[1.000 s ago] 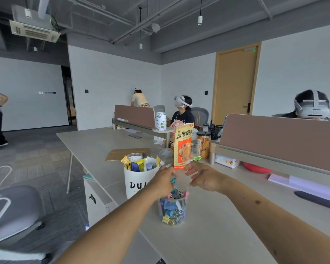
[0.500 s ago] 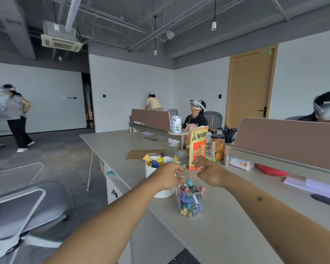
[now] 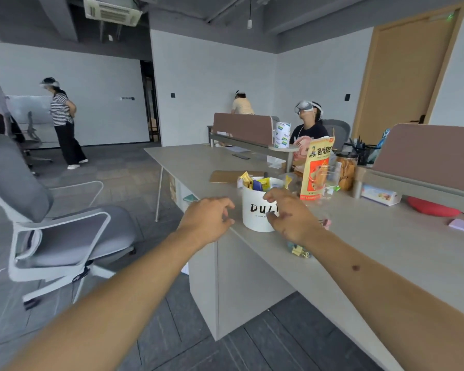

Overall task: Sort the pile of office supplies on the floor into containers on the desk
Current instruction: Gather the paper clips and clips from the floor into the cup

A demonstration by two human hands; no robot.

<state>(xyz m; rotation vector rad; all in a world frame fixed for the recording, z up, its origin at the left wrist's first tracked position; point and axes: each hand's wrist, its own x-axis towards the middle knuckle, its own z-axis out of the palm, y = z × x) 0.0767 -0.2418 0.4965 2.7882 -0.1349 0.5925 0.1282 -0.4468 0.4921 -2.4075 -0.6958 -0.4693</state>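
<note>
A: head cam, status?
B: Both arms are stretched out ahead of me. Left hand (image 3: 206,218) hangs off the desk's near edge, just left of the white bucket (image 3: 253,220). Fingers loosely bent, nothing in them.
A: right?
B: Right hand (image 3: 289,215) is over the desk (image 3: 386,250), back to the camera, overlapping the bucket's right side. Fingers loosely curled, thumb up near the rim, nothing between them. Too blurred to tell if the fingertips touch the bucket.
A: containers?
B: Bucket stands upright at the desk edge, with colourful packets (image 3: 257,183) sticking out the top. Clip jar (image 3: 300,251) sits on the desk under my right wrist, mostly hidden. Only yellow and blue clips near its base show.
A: anything else nearby?
B: Orange snack bag (image 3: 316,167) stands upright behind the bucket, with a lidded snack jar (image 3: 346,170) just right of it. Grey office chair (image 3: 65,231) is on the floor to my left, apart from the desk.
</note>
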